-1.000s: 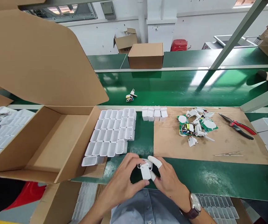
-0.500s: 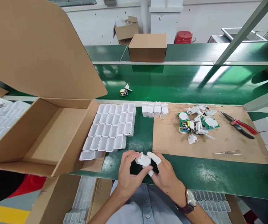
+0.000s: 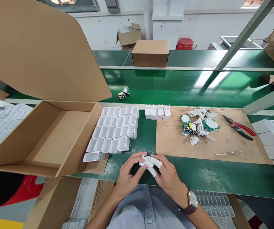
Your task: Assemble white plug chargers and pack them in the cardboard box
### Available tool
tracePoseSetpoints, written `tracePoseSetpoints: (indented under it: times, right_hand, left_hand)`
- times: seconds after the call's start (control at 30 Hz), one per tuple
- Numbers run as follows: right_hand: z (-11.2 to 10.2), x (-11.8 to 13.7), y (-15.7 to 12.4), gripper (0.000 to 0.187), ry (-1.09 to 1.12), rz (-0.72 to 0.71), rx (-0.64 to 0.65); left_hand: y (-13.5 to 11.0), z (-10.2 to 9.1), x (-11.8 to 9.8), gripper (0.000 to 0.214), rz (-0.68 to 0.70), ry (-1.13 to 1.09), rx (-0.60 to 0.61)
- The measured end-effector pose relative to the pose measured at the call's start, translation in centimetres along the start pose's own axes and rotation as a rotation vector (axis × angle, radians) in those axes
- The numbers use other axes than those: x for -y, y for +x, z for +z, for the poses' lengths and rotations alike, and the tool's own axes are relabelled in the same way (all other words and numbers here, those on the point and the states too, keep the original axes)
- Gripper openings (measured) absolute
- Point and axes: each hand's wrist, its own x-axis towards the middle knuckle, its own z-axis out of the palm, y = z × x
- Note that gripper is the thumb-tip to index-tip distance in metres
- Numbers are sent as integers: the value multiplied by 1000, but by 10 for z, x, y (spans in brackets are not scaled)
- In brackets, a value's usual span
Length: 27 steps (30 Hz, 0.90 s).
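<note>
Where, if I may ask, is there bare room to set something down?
The green bench strip right of the right hand, bordering the cardboard sheet, is bare; so is the sheet's left part, beside the circuit-board pile. White casings crowd the space beside the open carton.

left fingers [image 3: 138, 174] + right fingers [image 3: 157, 163]: holding white casing [image 3: 148, 163] | pliers [image 3: 234, 125]: on cardboard [image 3: 172, 141]

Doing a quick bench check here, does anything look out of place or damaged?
A small circuit board and white plug lie alone on the green surface, apart from the jumbled boards and plugs on the cardboard sheet. No damage is clear; fingers partly hide the held white casing.
</note>
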Motion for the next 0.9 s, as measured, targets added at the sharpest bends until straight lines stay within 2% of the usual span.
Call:
tracePoseSetpoints:
  times: [0.07, 0.13, 0.27, 0.4, 0.73, 0.8, 0.9]
  right_hand:
    - [0, 0, 0, 39, -12, -1, -1]
    - [0, 0, 0, 38, -23, 1, -9]
    - [1, -1, -2, 32, -37, -14, -16]
    - [1, -3, -7, 31, -31, -15, 19]
    - [-9, -6, -5, 47, 41, -7, 103]
    - [-7, -7, -3, 48, 15, -25, 86]
    - [-4, -12, 10, 43, -38, -51, -5]
  left_hand:
    - [1, -2, 0, 21, -86, -44, -26]
    - [3, -2, 1, 25, -117, -56, -52]
    - [4, -2, 3, 16, 35, 33, -42]
    - [3, -6, -1, 17, 170, 191, -32]
    - [3, -4, -4, 16, 267, 278, -87]
    - [6, -5, -6, 18, 282, 301, -100]
    - [19, -8, -14, 27, 271, 342, -66]
